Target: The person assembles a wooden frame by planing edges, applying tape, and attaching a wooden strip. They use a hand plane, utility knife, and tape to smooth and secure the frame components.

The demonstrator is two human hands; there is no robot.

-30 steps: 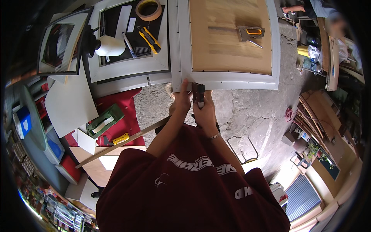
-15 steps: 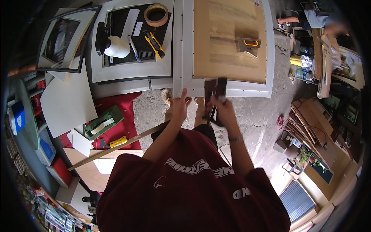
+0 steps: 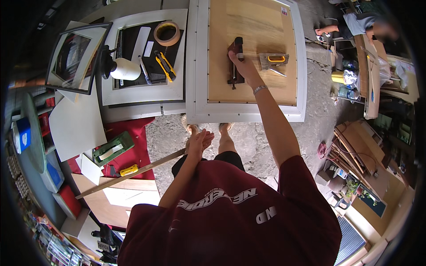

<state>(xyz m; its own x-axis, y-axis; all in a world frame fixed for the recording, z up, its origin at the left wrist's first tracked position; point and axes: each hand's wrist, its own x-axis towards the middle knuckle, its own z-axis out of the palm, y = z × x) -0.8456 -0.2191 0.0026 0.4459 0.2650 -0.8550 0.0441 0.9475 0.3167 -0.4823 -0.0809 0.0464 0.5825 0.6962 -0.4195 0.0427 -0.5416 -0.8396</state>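
My right hand (image 3: 243, 66) is closed around a dark brown-and-black tool shaped like a nail gun (image 3: 235, 76). The tool is over the wooden backing board (image 3: 222, 91) of a large white frame (image 3: 248, 113); whether it touches the board I cannot tell. To its right on the board lie a grey staple gun (image 3: 266, 62) with a yellow-edged handle and a thin silvery piece (image 3: 278, 72). My left hand (image 3: 203, 141) holds nothing, fingers stretched out, below the frame's near edge in front of my legs.
A smaller white frame (image 3: 144, 94) at left bears a tape roll (image 3: 177, 37), a yellow-black utility knife (image 3: 165, 66), a pen and a white bottle (image 3: 127, 69). A wooden strip (image 3: 133, 174) slants beside my left arm. Another person (image 3: 355, 26) is at far right.
My right hand has carried the dark tool from the frame's near edge up onto the backing board. My left hand has come off the frame's edge and dropped toward me.
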